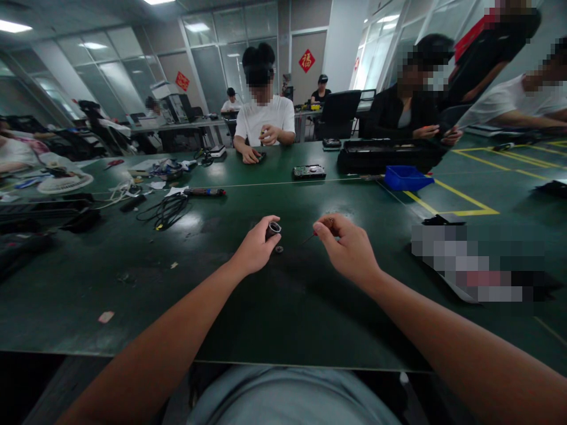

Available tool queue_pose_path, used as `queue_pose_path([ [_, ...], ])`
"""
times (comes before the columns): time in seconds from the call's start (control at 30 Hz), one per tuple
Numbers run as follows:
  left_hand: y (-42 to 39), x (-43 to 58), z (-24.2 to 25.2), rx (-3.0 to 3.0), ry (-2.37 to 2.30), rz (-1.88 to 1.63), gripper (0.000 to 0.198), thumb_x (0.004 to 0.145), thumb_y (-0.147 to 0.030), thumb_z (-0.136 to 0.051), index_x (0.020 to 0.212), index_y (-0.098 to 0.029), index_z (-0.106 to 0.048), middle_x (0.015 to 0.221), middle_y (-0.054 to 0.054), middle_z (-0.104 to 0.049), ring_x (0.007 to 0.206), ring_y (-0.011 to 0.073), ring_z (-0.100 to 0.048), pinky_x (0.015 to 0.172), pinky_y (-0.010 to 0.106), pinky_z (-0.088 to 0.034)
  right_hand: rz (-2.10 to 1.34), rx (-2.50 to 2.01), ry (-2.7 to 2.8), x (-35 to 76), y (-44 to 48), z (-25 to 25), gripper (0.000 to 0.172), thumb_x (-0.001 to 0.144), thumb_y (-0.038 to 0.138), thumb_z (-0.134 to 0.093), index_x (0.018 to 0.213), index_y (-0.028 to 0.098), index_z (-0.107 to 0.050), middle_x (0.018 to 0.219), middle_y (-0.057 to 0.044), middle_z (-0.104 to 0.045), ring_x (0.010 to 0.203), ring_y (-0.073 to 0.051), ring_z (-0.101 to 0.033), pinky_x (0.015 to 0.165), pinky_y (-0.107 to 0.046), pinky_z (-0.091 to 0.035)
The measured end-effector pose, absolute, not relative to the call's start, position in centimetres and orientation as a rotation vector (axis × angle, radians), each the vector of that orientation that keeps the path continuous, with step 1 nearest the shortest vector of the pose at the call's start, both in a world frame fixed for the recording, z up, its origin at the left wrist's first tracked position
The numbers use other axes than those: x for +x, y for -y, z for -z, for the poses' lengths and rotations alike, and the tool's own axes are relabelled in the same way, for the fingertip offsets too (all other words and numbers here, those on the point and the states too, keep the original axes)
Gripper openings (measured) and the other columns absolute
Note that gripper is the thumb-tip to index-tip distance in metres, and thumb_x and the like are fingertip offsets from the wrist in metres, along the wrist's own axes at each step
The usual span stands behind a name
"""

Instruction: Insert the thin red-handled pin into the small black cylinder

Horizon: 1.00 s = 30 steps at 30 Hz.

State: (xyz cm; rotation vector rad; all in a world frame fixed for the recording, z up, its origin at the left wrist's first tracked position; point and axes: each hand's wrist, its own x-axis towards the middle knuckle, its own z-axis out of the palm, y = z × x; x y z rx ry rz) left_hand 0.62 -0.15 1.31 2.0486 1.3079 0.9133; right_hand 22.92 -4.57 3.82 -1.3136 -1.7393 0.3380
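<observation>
My left hand [256,247] is closed around a small dark cylindrical part with a ring-shaped rim [273,228], held just above the green table [248,301]. A small round dark piece [279,249] lies on the table right below it. My right hand [349,248] is closed in a pinch on a thin tool with a reddish tip [309,238] that points left toward the cylinder. The two hands are a short gap apart near the table's middle.
A blue bin [406,177] and a black case [381,156] stand at the back right. A hard drive [309,172] lies mid-table. Cables [166,211] and a pen-like tool [204,192] lie at the left. People sit across the table. Yellow tape lines [460,211] mark the right side.
</observation>
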Motion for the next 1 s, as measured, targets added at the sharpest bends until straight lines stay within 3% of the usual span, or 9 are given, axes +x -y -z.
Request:
queue_pose_path([
  [0.2, 0.0, 0.11, -1.85, 2.221, -1.394, -0.695, 0.034, 0.094, -0.042, -0.056, 0.119, -0.02, -0.059, 0.108, 0.008, -0.066, 0.097, 0.0238, -0.062, 0.087, 0.039, -0.049, -0.353, -1.307, 1.758, 22.98, 4.76, -3.99, 0.024, 0.096, 0.039, -0.052, 0.093, 0.019, -0.065, 0.075, -0.003, -0.067, 0.067, -0.017, -0.061, 0.062, -0.03, -0.043],
  [0.37, 0.26, 0.28, -1.88, 2.505, -1.388, -0.378, 0.035, 0.097, -0.037, -0.05, 0.127, -0.021, -0.06, 0.12, 0.008, -0.063, 0.108, 0.0257, -0.06, 0.091, 0.04, -0.049, -0.373, -1.303, 1.755, 22.85, 4.79, -4.02, 0.024, 0.096, 0.039, -0.052, 0.092, 0.019, -0.065, 0.075, -0.003, -0.067, 0.067, -0.018, -0.062, 0.063, -0.031, -0.043],
  [0.6, 0.51, 0.56, -1.52, 2.679, -1.44, -0.104, 0.037, 0.099, -0.042, -0.046, 0.128, -0.024, -0.061, 0.115, 0.009, -0.063, 0.104, 0.0266, -0.062, 0.082, 0.039, -0.051, -0.386, -1.308, 1.764, 22.72, 4.93, -4.16, 0.024, 0.096, 0.039, -0.052, 0.09, 0.02, -0.065, 0.073, -0.002, -0.066, 0.066, -0.018, -0.061, 0.063, -0.031, -0.043],
  [1.0, 0.21, 0.48, -1.68, 2.654, -1.464, -0.062, 0.027, 0.097, -0.041, -0.051, 0.113, -0.023, -0.063, 0.107, 0.006, -0.064, 0.094, 0.0231, -0.063, 0.073, 0.032, -0.049, -0.388, -1.298, 1.783, 22.73, 5.05, -4.24, 0.025, 0.097, 0.039, -0.052, 0.09, 0.02, -0.065, 0.072, -0.001, -0.064, 0.066, -0.017, -0.06, 0.063, -0.03, -0.042],
])
